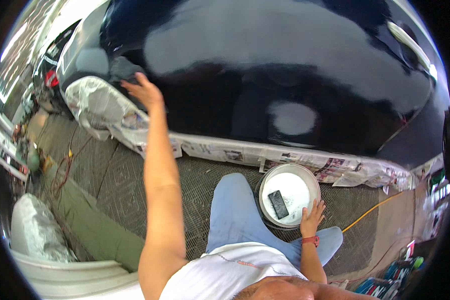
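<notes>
My left arm reaches forward to the glossy dark car panel [215, 100]. My left hand [144, 92] is at the panel's lower left, above the wrapped wheel [97, 100], fingers stretched apart and nothing visible in them. Whether it touches the paint I cannot tell. By my right knee stands a round bucket [317, 187] of white, foamy-looking liquid. A dark rectangular block [278, 204], like a sanding block, lies in it. My right hand [312, 218], a red band on its wrist, rests at the bucket's right rim with spread fingers.
Newspaper masking [225, 150] and clear plastic cover the car's lower edge and wheel. A yellow hose or cord [370, 212] crosses the floor at right. A thin cord [67, 165] and green cloth [95, 215] lie at left, beside a plastic-wrapped object [35, 230].
</notes>
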Motion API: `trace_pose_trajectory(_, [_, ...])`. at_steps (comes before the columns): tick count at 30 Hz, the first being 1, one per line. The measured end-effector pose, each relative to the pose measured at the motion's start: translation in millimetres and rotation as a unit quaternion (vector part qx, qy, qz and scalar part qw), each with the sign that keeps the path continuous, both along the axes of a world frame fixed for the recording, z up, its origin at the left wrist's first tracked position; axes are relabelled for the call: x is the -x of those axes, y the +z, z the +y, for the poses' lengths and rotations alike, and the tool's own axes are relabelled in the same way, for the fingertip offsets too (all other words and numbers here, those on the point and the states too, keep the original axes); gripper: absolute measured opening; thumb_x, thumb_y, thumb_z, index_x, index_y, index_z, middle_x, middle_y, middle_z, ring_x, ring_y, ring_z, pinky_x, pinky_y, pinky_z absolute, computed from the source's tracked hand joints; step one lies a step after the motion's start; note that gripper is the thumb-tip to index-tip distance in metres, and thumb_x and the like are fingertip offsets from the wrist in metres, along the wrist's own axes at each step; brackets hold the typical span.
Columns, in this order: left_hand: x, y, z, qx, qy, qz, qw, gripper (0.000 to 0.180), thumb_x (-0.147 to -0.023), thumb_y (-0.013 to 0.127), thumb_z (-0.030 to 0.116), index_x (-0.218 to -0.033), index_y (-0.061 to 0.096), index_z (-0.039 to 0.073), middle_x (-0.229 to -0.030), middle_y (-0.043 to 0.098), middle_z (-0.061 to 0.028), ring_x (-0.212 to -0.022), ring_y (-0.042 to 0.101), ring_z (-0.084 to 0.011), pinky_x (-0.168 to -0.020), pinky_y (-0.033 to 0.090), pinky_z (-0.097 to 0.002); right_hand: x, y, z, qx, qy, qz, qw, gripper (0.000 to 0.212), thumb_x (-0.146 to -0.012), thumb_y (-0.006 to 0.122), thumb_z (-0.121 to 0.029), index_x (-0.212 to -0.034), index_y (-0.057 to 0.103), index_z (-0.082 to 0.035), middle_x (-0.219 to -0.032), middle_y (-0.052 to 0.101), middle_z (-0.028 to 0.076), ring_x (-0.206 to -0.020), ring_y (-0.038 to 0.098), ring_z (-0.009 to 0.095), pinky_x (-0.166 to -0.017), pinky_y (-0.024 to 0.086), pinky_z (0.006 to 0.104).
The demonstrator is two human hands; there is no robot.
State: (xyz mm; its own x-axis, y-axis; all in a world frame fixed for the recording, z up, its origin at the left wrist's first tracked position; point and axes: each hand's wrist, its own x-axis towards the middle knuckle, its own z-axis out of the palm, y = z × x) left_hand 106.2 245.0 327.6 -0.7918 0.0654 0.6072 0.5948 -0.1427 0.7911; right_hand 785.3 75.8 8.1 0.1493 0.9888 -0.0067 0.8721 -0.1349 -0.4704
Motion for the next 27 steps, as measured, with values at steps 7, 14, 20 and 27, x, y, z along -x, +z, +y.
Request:
trace_pose_trajectory(7, [-73, 124, 28, -0.016, 0.065, 0.318, 0.946, 0.074, -0.106, 0.060, 0.051, -0.158, 0.046, 0.000, -0.165, 0.045, -0.0254, -0.160, 0.033, -0.0432, -0.131, 0.018, -0.0605, 10, 10, -3, -0.011, -0.019, 0.037, 0.999, 0.075, -0.104, 0.067, -0.041, -0.166, 0.039, -0.008, -0.178, 0.020, 0.024, -0.165, 0.014, 0.045, -0.130, 0.014, 0.0670])
trace_pose_trajectory(14, [-280, 193, 61, 0.003, -0.014, 0.539, 0.842, 0.062, -0.104, 0.063, 0.043, -0.157, 0.053, 0.012, -0.160, 0.055, -0.0153, -0.157, 0.042, -0.0339, -0.130, 0.026, -0.0551, 18, 16, 1, -0.066, -0.055, 0.096, 0.992, 0.075, -0.104, 0.067, -0.042, -0.164, 0.041, -0.005, -0.177, 0.022, 0.024, -0.166, 0.014, 0.044, -0.130, 0.012, 0.0660])
trace_pose_trajectory(20, [-390, 206, 80, -0.016, -0.105, 0.660, 0.744, 0.060, -0.100, 0.069, 0.038, -0.156, 0.054, 0.026, -0.164, 0.054, -0.0061, -0.156, 0.043, -0.0309, -0.130, 0.028, -0.0532, 21, 38, 12, -0.152, -0.059, 0.124, 0.979, 0.071, -0.106, 0.066, -0.040, -0.163, 0.042, -0.006, -0.176, 0.026, 0.023, -0.165, 0.016, 0.043, -0.131, 0.010, 0.0646])
trace_pose_trajectory(27, [-443, 212, 83, 0.032, -0.167, 0.741, 0.650, 0.060, -0.095, 0.074, 0.033, -0.152, 0.055, 0.029, -0.169, 0.046, 0.0030, -0.156, 0.038, -0.0266, -0.126, 0.032, -0.0461, 15, 43, 12, -0.166, -0.054, 0.128, 0.976, 0.065, -0.105, 0.067, -0.041, -0.157, 0.049, -0.006, -0.171, 0.035, 0.022, -0.162, 0.024, 0.044, -0.131, 0.013, 0.0649])
